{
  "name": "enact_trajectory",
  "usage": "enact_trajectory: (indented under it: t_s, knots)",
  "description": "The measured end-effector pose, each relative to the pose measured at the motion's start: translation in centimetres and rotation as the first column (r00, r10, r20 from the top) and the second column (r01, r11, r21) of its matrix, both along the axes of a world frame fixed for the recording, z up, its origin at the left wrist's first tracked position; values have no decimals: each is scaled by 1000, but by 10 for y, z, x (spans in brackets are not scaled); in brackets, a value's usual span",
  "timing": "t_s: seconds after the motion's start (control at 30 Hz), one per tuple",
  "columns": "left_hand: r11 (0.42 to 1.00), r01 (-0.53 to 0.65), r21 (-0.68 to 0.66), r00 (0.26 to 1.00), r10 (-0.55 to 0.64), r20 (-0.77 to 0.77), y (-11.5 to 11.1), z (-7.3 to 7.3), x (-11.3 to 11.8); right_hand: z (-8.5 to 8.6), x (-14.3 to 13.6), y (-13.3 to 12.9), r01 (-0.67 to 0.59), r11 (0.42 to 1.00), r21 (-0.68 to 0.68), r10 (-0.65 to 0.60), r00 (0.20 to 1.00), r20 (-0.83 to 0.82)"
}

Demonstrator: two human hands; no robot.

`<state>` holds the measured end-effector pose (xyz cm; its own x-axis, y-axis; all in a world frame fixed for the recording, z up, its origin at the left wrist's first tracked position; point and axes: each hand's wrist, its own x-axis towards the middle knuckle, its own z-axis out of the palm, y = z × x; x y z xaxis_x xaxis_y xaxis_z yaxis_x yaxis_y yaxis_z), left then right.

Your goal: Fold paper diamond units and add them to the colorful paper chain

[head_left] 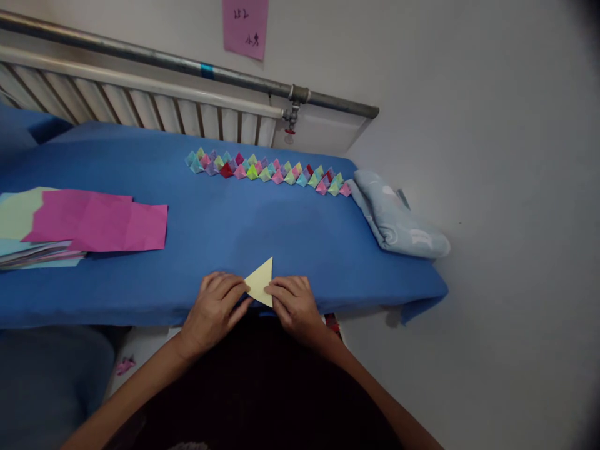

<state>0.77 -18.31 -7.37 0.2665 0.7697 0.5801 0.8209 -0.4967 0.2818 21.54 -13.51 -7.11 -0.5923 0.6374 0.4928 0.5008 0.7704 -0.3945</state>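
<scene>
A pale yellow piece of paper (261,282), folded into a triangle, is held between my two hands near the front edge of the blue-covered table. My left hand (216,308) pinches its left corner. On the right side, my right hand (294,304) has fingers and thumb closed on the paper's edge. One point of the triangle faces away from me. Farther back lies a long band of small folded paper pieces (265,174) in many colours, set in rows.
Magenta paper sheets (100,220) lie on a stack of coloured paper (42,255) at the left. A folded light-blue cloth (398,219) rests at the table's right end. Behind the blue tablecloth (197,219) are a radiator (164,115) and a metal pipe (140,57).
</scene>
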Motion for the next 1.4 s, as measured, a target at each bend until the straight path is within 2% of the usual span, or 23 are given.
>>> enact_trajectory:
  t_s: [0.1, 0.17, 0.2, 0.23, 0.27, 0.3, 0.33, 0.37, 0.43, 0.53, 0.63, 0.77, 0.87, 0.97, 1.1, 1.17, 1.3, 1.4]
  knots:
    - [997, -41, -66, 986, 51, 157, -1, 5, -3, 1, 1, -1, 2, 1000, -20, -3, 998, -60]
    - [968, -87, -237, 914, 173, 368, -1, 14, -4, 2, 1, -1, 20, 999, -49, -27, 991, -127]
    - [922, -77, -380, 841, 265, 471, 0, 20, -5, 3, 2, -2, 26, 998, -56, -35, 986, -163]
    - [843, -21, -538, 750, 369, 549, 0, 26, -4, 4, 2, -2, 27, 998, -51, -36, 981, -191]
    - [734, 83, -674, 659, 467, 590, 1, 31, -3, 5, 3, -2, 23, 999, -34, -30, 978, -207]
    - [622, 207, -755, 579, 544, 608, 3, 36, -2, 6, 3, -3, 13, 1000, -8, -14, 978, -210]
    - [531, 319, -785, 513, 600, 614, 4, 40, 0, 7, 3, -3, -2, 1000, 24, 7, 979, -205]
    - [468, 405, -785, 460, 638, 618, 6, 42, 2, 8, 3, -3, -21, 998, 56, 31, 980, -195]
    - [424, 498, -756, 376, 681, 629, 9, 44, 5, 10, 3, -3, -65, 992, 110, 83, 982, -168]
    - [431, 556, -711, 290, 701, 652, 12, 41, 7, 13, 2, -3, -114, 980, 164, 137, 981, -138]
    - [450, 588, -673, 241, 697, 676, 12, 40, 4, 15, 2, -4, -135, 972, 193, 161, 978, -131]
    - [531, 570, -627, 176, 667, 724, 12, 40, 0, 19, 1, -5, -107, 981, 160, 137, 971, -194]
    - [589, 556, -586, 134, 633, 763, 11, 39, 0, 24, 0, -5, -47, 998, 31, 54, 948, -313]
    - [600, 574, -557, 105, 621, 777, 11, 38, 1, 31, -3, -3, -65, 986, -151, -1, 916, -402]
    - [604, 608, -516, 70, 606, 792, 10, 37, 2, 44, -8, -2, -90, 911, -403, -135, 858, -496]
    - [614, 619, -490, 41, 597, 801, 9, 36, 3, 51, -10, -2, -114, 866, -487, -176, 842, -509]
    - [624, 658, -422, -37, 586, 809, 7, 32, 3, 63, -17, -4, -171, 846, -505, -151, 831, -535]
    - [613, 688, -387, -55, 576, 816, 6, 30, 3, 64, -23, -4, -182, 843, -506, -178, 793, -583]
